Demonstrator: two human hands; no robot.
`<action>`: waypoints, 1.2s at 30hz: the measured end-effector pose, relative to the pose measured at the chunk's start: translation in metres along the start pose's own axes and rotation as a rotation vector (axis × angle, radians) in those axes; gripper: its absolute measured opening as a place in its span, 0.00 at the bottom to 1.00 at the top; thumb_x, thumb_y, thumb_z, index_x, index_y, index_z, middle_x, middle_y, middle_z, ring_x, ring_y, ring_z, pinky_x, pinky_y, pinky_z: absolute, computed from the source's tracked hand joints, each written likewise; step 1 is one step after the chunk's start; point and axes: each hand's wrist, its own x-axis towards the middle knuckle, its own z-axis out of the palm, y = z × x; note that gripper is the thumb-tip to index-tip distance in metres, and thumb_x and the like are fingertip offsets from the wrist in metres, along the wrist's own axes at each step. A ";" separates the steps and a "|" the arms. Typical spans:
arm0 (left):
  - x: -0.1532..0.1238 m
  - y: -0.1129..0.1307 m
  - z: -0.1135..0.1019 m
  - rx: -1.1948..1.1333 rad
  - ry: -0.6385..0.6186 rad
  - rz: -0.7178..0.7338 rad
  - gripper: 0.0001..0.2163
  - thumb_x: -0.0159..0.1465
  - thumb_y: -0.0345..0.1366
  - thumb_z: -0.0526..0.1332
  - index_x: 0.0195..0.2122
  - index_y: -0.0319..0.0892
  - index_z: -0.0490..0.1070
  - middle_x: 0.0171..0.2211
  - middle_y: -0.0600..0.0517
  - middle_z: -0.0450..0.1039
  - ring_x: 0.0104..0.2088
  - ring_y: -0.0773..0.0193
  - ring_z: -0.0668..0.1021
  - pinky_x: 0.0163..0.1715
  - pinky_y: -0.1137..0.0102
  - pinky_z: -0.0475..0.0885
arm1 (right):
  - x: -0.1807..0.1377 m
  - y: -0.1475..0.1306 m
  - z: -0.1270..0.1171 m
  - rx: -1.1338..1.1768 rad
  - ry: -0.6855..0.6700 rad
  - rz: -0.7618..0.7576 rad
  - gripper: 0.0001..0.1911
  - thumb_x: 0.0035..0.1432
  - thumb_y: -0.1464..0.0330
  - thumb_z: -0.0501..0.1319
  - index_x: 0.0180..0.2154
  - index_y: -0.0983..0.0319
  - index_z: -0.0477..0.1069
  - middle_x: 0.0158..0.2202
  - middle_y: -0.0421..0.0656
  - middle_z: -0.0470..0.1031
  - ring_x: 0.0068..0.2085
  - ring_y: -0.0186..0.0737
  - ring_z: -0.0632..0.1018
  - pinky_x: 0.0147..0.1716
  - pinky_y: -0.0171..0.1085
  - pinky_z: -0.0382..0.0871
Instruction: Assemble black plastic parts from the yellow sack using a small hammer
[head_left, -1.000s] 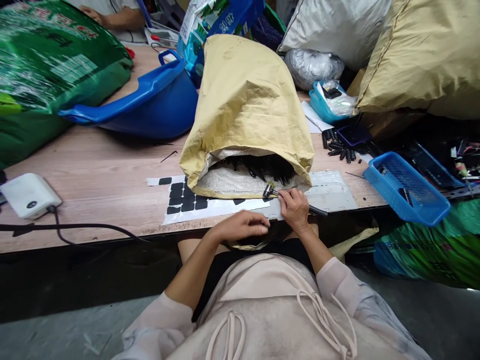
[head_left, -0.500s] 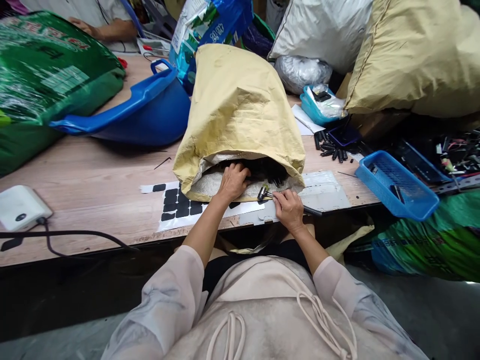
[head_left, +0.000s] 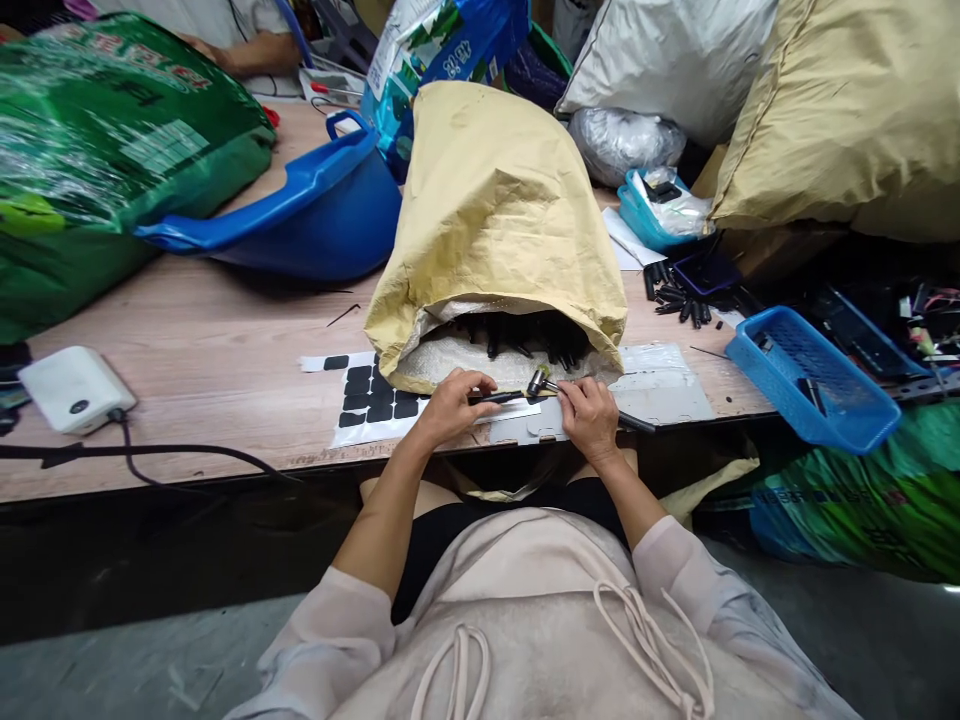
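My left hand (head_left: 456,402) pinches a slim black rod-shaped part (head_left: 496,397) with a narrow tip, lying level and pointing right. Closed around the handle of a small hammer (head_left: 538,381) is my right hand (head_left: 592,412); the metal head sits near the rod's tip and the black handle runs out to the right. Just beyond both hands gapes the mouth of a yellow woven sack (head_left: 499,200), with several black parts (head_left: 525,335) inside. Beneath the hands lie a sheet of black rounded stickers (head_left: 379,398) and a grey flat board (head_left: 660,385).
A blue scoop-shaped basin (head_left: 300,220) and a green bag (head_left: 135,170) stand left. A white box (head_left: 75,388) with a black cable lies near the front edge. To the right are a blue basket (head_left: 810,385) and loose black parts (head_left: 686,300). A co-worker's arm (head_left: 259,55) shows behind.
My left hand has come out of the sack's mouth toward me, now with a black rod-shaped part in its fingers. My right hand still grips the hammer. The view has shifted slightly.
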 end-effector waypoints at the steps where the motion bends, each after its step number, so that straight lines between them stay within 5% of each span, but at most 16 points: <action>1: -0.006 -0.003 0.003 0.000 -0.007 0.005 0.07 0.62 0.37 0.70 0.41 0.45 0.77 0.39 0.51 0.79 0.43 0.56 0.75 0.45 0.63 0.70 | 0.000 0.000 0.000 -0.002 0.003 -0.001 0.13 0.72 0.65 0.58 0.49 0.56 0.81 0.38 0.45 0.76 0.40 0.44 0.69 0.40 0.41 0.61; 11: -0.013 -0.018 0.023 0.035 0.100 0.073 0.07 0.61 0.37 0.73 0.40 0.44 0.80 0.37 0.50 0.77 0.43 0.55 0.74 0.48 0.60 0.69 | 0.005 0.004 -0.011 0.091 -0.020 0.002 0.15 0.74 0.64 0.56 0.50 0.57 0.81 0.38 0.45 0.77 0.39 0.43 0.72 0.43 0.40 0.67; 22: -0.010 -0.009 0.028 0.148 0.060 0.022 0.09 0.65 0.41 0.71 0.46 0.48 0.83 0.39 0.49 0.77 0.43 0.54 0.73 0.48 0.60 0.65 | 0.001 -0.039 -0.034 0.451 -0.112 0.038 0.17 0.76 0.64 0.53 0.56 0.57 0.78 0.43 0.45 0.80 0.43 0.38 0.81 0.45 0.35 0.75; 36: -0.007 -0.010 0.029 0.079 0.059 -0.058 0.09 0.63 0.40 0.72 0.44 0.50 0.85 0.37 0.51 0.77 0.42 0.55 0.73 0.47 0.60 0.66 | 0.001 -0.055 -0.024 0.254 -0.142 -0.131 0.18 0.74 0.70 0.55 0.57 0.53 0.79 0.36 0.41 0.75 0.36 0.34 0.76 0.36 0.30 0.69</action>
